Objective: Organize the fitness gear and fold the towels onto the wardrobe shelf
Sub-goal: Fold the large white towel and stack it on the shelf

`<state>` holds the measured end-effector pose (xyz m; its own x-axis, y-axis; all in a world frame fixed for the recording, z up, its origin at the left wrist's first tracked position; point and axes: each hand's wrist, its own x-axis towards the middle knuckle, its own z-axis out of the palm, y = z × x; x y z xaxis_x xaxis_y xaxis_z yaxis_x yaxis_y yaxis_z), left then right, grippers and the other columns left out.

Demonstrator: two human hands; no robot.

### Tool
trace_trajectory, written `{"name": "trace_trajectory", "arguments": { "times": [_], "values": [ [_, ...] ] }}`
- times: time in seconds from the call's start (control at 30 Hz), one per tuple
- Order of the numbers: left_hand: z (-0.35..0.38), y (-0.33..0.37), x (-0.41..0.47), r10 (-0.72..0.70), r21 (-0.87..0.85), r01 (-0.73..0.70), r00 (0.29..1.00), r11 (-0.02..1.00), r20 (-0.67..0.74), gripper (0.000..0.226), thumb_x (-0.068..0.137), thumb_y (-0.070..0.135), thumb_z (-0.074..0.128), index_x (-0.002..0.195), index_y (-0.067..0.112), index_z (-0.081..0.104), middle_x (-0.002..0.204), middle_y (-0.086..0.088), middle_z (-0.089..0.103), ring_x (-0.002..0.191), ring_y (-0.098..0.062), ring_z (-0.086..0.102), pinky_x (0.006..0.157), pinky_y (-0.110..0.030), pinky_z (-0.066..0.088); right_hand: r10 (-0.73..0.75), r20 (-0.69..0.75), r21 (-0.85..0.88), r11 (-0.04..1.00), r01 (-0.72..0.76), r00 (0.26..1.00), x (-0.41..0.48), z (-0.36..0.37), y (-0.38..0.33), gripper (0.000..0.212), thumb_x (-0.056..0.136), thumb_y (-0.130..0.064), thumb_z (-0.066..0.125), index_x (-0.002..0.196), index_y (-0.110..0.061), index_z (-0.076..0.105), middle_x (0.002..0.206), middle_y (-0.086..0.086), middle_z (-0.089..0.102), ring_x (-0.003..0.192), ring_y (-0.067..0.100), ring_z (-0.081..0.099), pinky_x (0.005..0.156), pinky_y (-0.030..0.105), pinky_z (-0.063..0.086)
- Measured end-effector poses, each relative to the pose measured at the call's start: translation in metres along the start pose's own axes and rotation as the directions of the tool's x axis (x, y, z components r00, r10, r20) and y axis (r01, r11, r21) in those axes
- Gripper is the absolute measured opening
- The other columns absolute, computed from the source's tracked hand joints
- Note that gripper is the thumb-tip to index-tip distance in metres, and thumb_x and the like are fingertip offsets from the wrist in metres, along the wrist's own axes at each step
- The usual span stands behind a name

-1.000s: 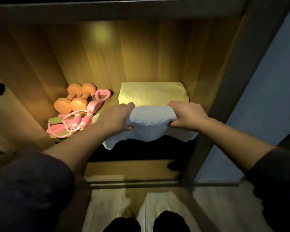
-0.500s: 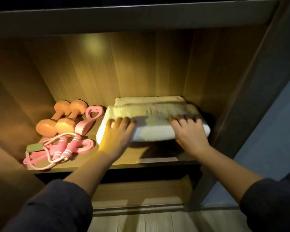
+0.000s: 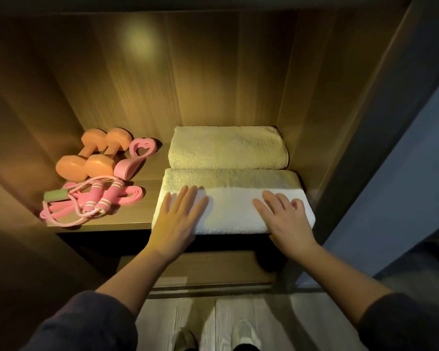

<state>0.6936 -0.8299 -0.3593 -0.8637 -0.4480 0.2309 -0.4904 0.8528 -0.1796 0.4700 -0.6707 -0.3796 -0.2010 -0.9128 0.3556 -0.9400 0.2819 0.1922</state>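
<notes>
On the wardrobe shelf (image 3: 137, 219), smoothing the front towel (image 3: 233, 211), snug against the rear towel (image 3: 228, 148). Pressing with left hand (image 3: 178, 219) and right hand (image 3: 287, 221), each grip wide, fingers flat, clasping nothing. Gear parked left: dumbbells (image 3: 86, 165), skipping rope (image 3: 107, 198). Next, likely: lifting off, squaring edges.

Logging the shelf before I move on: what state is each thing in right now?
front towel: folded, lying flat.
back towel: folded, behind the front towel.
dumbbells: lying side by side.
jump rope: loosely coiled in front of the dumbbells.
left hand: open, flat on the front towel.
right hand: open, flat on the front towel.
</notes>
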Motion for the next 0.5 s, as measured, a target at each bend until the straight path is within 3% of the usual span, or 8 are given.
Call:
{"name": "trace_trajectory", "arguments": {
  "times": [0.03,0.1,0.2,0.33,0.5],
  "values": [
    [0.0,0.001,-0.001,-0.009,0.005,0.008,1.0,1.0,0.029,0.09,0.062,0.016,0.086,0.142,0.01,0.046,0.147,-0.022,0.041,0.137,-0.043,0.038,0.104,-0.061,0.039,0.017,0.06,0.011,1.0,-0.018,0.998,0.001,0.001,0.0,0.09,0.05,0.0,0.083,0.135,-0.011,0.056,0.14,0.019,0.052,0.121,0.041,0.054,0.086,0.053,0.047],
    [0.001,0.002,0.001,-0.016,0.016,0.015,0.998,1.0,0.055,0.089,0.064,0.015,0.086,0.143,0.01,0.045,0.149,-0.024,0.039,0.14,-0.042,0.035,0.107,-0.061,0.036,0.036,0.16,0.012,0.999,-0.039,0.986,0.002,0.005,0.001,0.094,0.067,-0.001,0.077,0.15,-0.018,0.037,0.158,0.016,0.029,0.144,0.041,0.028,0.106,0.063,0.03],
    [0.002,0.001,0.006,-0.013,0.015,0.011,0.996,1.0,0.085,0.087,0.065,0.016,0.086,0.142,0.009,0.047,0.147,-0.024,0.041,0.138,-0.042,0.038,0.106,-0.06,0.038,0.043,0.238,0.024,0.998,-0.05,0.97,0.005,0.013,0.005,0.093,0.081,-0.005,0.067,0.156,-0.024,0.016,0.164,0.01,0.011,0.15,0.037,0.008,0.114,0.062,0.014],
    [0.005,-0.004,0.014,-0.011,0.001,0.01,0.996,1.0,0.084,0.083,0.068,0.017,0.084,0.142,0.007,0.048,0.146,-0.025,0.043,0.136,-0.042,0.04,0.106,-0.06,0.038,0.055,0.287,-0.003,0.998,-0.056,0.956,0.015,0.015,0.006,0.093,0.084,-0.011,0.066,0.156,-0.027,0.009,0.164,0.009,0.008,0.15,0.034,0.008,0.114,0.059,0.013],
    [0.001,-0.012,0.041,0.026,-0.023,-0.026,1.0,0.999,-0.002,0.08,0.061,0.004,0.085,0.133,0.009,0.051,0.126,-0.024,0.058,0.116,-0.041,0.058,0.091,-0.054,0.05,0.068,0.241,-0.019,0.998,-0.065,0.968,0.039,0.011,0.016,0.088,0.077,-0.009,0.072,0.15,-0.026,0.026,0.158,0.008,0.026,0.143,0.036,0.029,0.102,0.05,0.033]
  ]
}}
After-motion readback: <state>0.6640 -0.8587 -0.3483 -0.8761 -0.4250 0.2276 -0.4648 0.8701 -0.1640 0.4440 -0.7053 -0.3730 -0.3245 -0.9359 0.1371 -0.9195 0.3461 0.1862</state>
